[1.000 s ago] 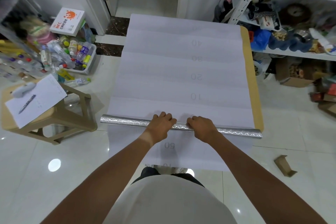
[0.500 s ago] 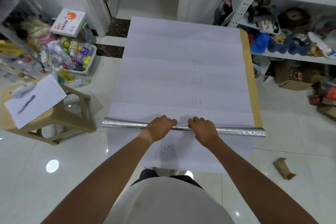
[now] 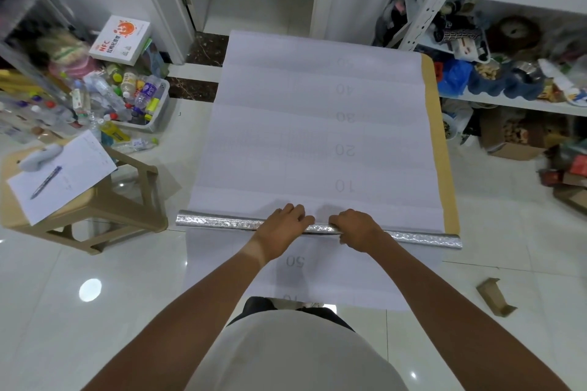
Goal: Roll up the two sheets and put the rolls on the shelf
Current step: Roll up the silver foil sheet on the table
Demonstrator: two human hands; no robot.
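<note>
A white sheet (image 3: 317, 124) printed with faint numbers lies flat on the floor, reaching toward the doorway. Its near part is wound into a thin silver roll (image 3: 216, 221) that lies crosswise in front of me. My left hand (image 3: 282, 225) and my right hand (image 3: 355, 228) sit side by side on the middle of the roll, fingers curled over it. A second sheet lies underneath; only its tan edge (image 3: 440, 143) shows along the right side. More white sheet lies flat between the roll and my body. The white metal shelf (image 3: 508, 106) stands at the right, crowded with things.
A beige stool (image 3: 120, 200) at the left carries a paper and a pen (image 3: 63, 174). Behind it is a bin of bottles (image 3: 158, 111). A cardboard scrap (image 3: 494, 297) lies on the tiles at the right, and an open box (image 3: 511, 149) sits under the shelf.
The silver roll has crept forward over the white sheet, closer to the printed 10. Both hands stayed on its middle and moved with it.
</note>
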